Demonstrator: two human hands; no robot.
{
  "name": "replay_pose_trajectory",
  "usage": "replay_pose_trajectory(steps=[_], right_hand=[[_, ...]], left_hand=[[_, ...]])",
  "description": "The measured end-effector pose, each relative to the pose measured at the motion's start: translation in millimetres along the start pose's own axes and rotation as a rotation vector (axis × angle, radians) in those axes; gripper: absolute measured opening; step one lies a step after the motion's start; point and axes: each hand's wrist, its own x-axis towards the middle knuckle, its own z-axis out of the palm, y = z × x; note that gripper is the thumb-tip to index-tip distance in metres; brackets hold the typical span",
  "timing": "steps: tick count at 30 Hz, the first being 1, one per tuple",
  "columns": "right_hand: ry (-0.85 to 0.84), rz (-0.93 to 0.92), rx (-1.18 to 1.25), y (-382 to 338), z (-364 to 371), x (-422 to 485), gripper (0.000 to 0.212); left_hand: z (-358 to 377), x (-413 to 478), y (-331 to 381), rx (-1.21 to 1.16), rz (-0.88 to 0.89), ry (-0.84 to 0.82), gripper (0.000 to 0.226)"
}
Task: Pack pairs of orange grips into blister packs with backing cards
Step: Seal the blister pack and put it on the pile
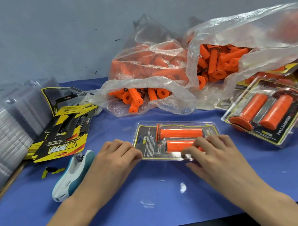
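Your left hand (116, 157): fingers curled, pinching the blister pack (147, 141) at its left edge
Your right hand (210, 152): fingers bent, gripping its near edge
Pack: two orange grips (180, 132) inside, flat on the blue mat (174, 212)

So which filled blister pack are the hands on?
The centre pack: left hand and right hand hold its near edge. The finished pack to the right lies untouched.
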Motion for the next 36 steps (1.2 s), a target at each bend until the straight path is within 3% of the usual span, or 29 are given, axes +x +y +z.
replay_pose_trajectory(steps=[6,18,24,26,30,33,36], right_hand=[[-0.087,-0.056,0.124,-23,12,15,0.033],[-0.133,-0.023,0.306,-25,7,20,0.012],[-0.162,-0.014,0.298,-27,3,23,0.013],[-0.173,-0.022,0.294,-27,3,23,0.015],[-0.227,-0.051,0.220,-25,4,20,0.043],[-0.227,-0.089,0.160,-28,6,19,0.056],[-0.212,-0.103,0.129,-29,8,19,0.058]], left_hand=[[-3,-4,2,-0.012,-0.003,-0.033,0.027],[12,-8,3,-0.033,0.022,-0.088,0.013],[-1,-5,5,-0.044,-0.034,-0.157,0.030],[-12,-10,-5,0.011,-0.154,-0.154,0.039],[-34,-33,-33,0.175,-0.638,-0.124,0.040],[-39,-49,-36,0.215,-0.977,-0.364,0.058],[-37,-54,-32,0.247,-1.023,-0.572,0.057]])
